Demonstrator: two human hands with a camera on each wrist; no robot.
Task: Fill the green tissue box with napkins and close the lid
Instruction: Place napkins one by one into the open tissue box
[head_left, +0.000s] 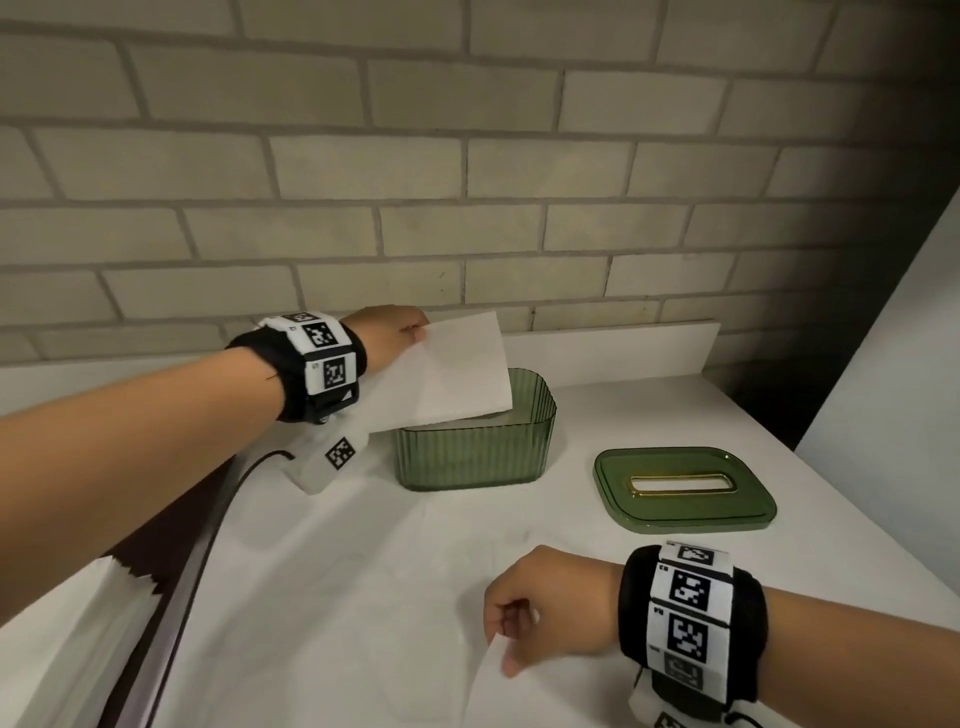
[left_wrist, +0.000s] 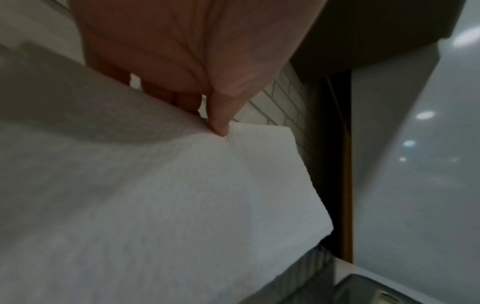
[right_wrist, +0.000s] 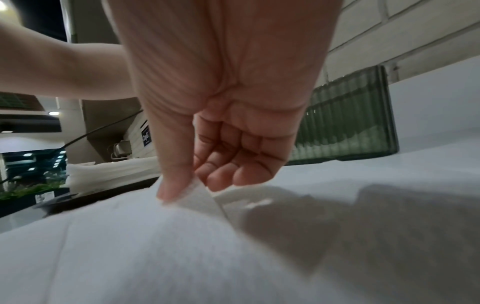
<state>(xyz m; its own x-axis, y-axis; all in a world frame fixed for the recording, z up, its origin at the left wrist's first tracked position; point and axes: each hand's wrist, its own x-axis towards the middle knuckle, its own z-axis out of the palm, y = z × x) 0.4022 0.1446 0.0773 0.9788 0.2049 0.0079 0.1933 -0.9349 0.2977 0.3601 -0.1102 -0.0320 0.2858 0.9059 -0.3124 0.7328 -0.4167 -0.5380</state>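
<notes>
Lower left of the head view: a pile of white napkins (head_left: 93, 618) at the frame edge, beside a dark strip along the counter (head_left: 363, 571) and well apart from the box; apparently the supply yet to be moved.

Left of centre, a little above mid-frame: left hand (head_left: 395, 332) reaching toward the brick wall (head_left: 467, 156), thumb and fingers pinched together on the upper edge of a single white napkin (head_left: 452, 369). Confirmed in the left wrist view: thumb (left_wrist: 219, 123) pressed into the sheet's top edge, fingers behind it. Sheet hanging tilted, lower edge dipping over the open rim of the green tissue box (head_left: 472, 452).

Centre: box upright on the white counter, open at the top, something pale showing inside near the rim. How full cannot be told through the ribbed wall.

Right of centre: green lid (head_left: 685, 488) lying flat on the counter, slot with gold trim facing up, apart from the box and touched by neither hand.

Lower right: right hand (head_left: 535, 608) with fingers curled, thumb and forefinger clamped on the corner of a second napkin (head_left: 488, 691), lifted at the pinch in the right wrist view.

Judged progress: filling under way, not finished. One sheet about to go in, another picked up, the pile waiting. Lid closing not yet begun.
</notes>
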